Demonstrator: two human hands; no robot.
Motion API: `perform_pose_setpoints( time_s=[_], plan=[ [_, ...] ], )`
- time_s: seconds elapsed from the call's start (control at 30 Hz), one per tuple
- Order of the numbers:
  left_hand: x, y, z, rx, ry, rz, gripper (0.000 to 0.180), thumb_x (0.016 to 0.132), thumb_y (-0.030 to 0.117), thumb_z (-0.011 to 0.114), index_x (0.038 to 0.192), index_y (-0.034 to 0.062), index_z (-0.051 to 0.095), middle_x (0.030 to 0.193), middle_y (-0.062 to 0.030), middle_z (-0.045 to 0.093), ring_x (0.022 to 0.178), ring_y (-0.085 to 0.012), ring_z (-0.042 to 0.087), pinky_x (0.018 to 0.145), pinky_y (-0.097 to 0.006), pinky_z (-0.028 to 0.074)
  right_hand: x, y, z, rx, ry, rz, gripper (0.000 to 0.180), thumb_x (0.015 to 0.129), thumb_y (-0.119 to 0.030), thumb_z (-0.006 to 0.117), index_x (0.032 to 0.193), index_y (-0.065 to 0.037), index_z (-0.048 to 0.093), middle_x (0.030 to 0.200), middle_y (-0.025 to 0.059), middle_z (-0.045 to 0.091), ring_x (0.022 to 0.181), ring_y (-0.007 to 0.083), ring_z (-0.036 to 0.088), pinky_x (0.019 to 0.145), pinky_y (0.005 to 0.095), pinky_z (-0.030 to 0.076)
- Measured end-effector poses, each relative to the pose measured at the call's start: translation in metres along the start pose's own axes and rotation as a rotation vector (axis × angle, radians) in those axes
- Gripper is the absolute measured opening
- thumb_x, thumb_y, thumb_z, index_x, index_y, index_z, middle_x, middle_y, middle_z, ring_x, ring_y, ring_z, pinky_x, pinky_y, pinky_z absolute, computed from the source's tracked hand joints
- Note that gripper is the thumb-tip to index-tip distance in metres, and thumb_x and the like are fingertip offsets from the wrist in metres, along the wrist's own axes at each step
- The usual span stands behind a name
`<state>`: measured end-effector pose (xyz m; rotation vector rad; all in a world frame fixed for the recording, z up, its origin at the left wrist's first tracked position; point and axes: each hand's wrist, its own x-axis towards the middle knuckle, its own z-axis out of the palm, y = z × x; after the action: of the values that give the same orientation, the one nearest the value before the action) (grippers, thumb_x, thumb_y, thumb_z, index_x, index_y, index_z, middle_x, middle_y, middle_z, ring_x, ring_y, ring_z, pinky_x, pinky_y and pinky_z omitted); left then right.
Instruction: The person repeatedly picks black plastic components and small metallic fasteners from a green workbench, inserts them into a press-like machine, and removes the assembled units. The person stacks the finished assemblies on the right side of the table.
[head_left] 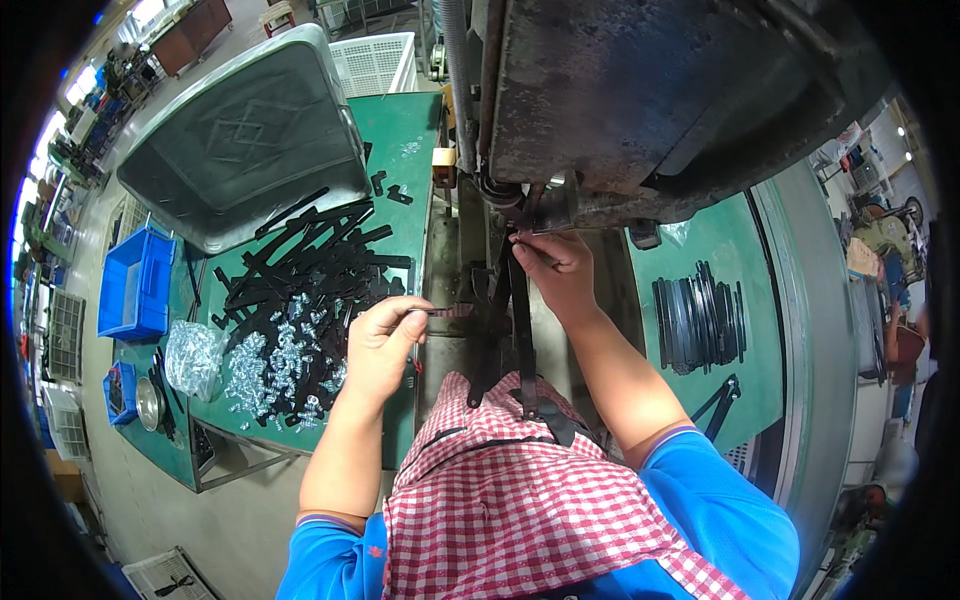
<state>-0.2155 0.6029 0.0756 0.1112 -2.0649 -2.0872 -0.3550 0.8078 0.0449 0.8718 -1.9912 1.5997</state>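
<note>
My left hand (385, 335) is closed in a pinch on a thin, dark, rod-like piece (440, 312), which points right toward the machine's post. Up by the machine's working head, my right hand (562, 268) is closed with thumb and forefinger at the upper end of a black metal strip (522, 335). Joined black strips hang from there down to the checked apron; their lower ends lie against it. The contact under the machine head (550, 205) is partly hidden by my fingers.
A big grey bin (250, 130) lies tipped above a heap of black strips (300, 260) and shiny small metal fittings (265, 370) on the green left table. Blue bins (137, 282) stand at its edge. More strips (700, 318) line the right table. The heavy machine (650, 90) overhangs.
</note>
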Motion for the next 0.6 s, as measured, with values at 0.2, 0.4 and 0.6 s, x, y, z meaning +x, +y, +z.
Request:
perform_pose_setpoints(
  time_s=[0.2,0.4,0.6],
  plan=[
    [0.005,0.023,0.028,0.546,-0.122,0.436,0.011,0.075,0.005,0.063,0.085,0.0016,0.065,0.072,-0.0104,0.061,0.063,-0.0237,0.059,0.058,-0.031,0.046,-0.023,-0.059,-0.028,0.642,-0.029,0.744,0.026,0.086,-0.023,0.062,0.099,-0.001,0.057,0.072,0.0033,0.057,0.054,0.0082,0.052,0.046,0.02,0.039],
    [0.015,0.039,0.051,0.576,-0.162,0.601,0.014,0.071,0.006,0.067,0.084,0.0031,0.064,0.067,-0.0116,0.056,0.06,-0.0284,0.056,0.055,-0.036,0.045,-0.019,-0.086,-0.031,0.94,-0.159,1.113,0.022,0.09,-0.016,0.056,0.102,0.003,0.057,0.069,0.0056,0.058,0.054,0.0096,0.056,0.046,0.0201,0.044],
    [0.019,0.029,0.053,-0.346,-0.096,-0.047,0.037,0.07,-0.009,0.054,0.106,-0.0008,0.054,0.101,-0.0092,0.051,0.081,-0.0186,0.053,0.073,-0.029,0.043,0.01,-0.052,-0.029,0.611,0.005,0.867,0.011,0.087,-0.005,0.056,0.095,0.0,0.06,0.068,0.0021,0.055,0.059,0.0098,0.05,0.05,0.0235,0.039]
  ],
)
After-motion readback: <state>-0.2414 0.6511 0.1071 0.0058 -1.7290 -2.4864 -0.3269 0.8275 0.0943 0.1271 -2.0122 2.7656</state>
